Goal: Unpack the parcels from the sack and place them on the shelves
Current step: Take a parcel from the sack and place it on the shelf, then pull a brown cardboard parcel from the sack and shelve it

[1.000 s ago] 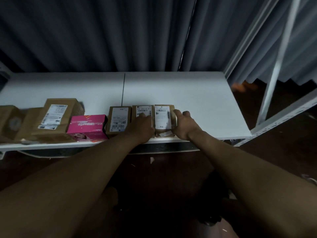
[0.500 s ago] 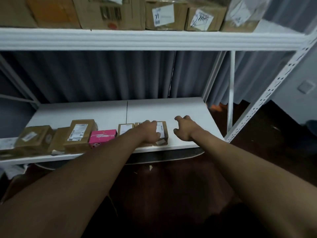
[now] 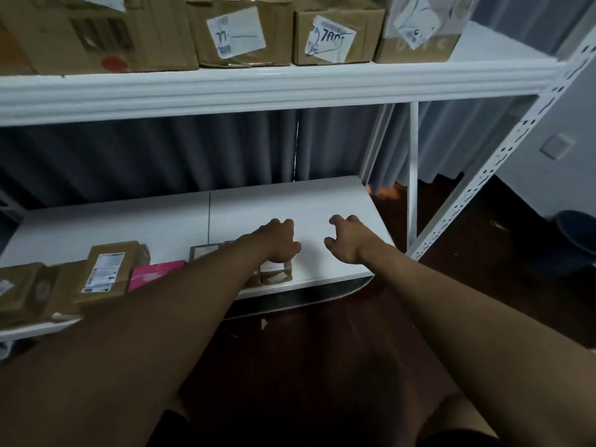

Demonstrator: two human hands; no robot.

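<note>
Reaching: both bare arms stretch over the lower shelf [image 3: 322, 201] of a white rack.
Left hand [image 3: 280, 241]: fingers loosely curled, over the rightmost small brown parcel [image 3: 276, 274] at the shelf's front edge; contact cannot be told.
Right hand [image 3: 346, 240]: fingers spread and bent, holding nothing, above bare shelf just right of that parcel.
Lower row: pink box [image 3: 154, 274] and labelled brown parcel [image 3: 108, 272] further left along the front edge.
Upper shelf [image 3: 258, 88]: cardboard boxes [image 3: 337, 35] with white labels.
Behind: grey curtain [image 3: 161, 153].

Both bare arms reach forward, left hand [image 3: 280, 241] and right hand [image 3: 345, 241] with loosely curled fingers, holding nothing.
</note>
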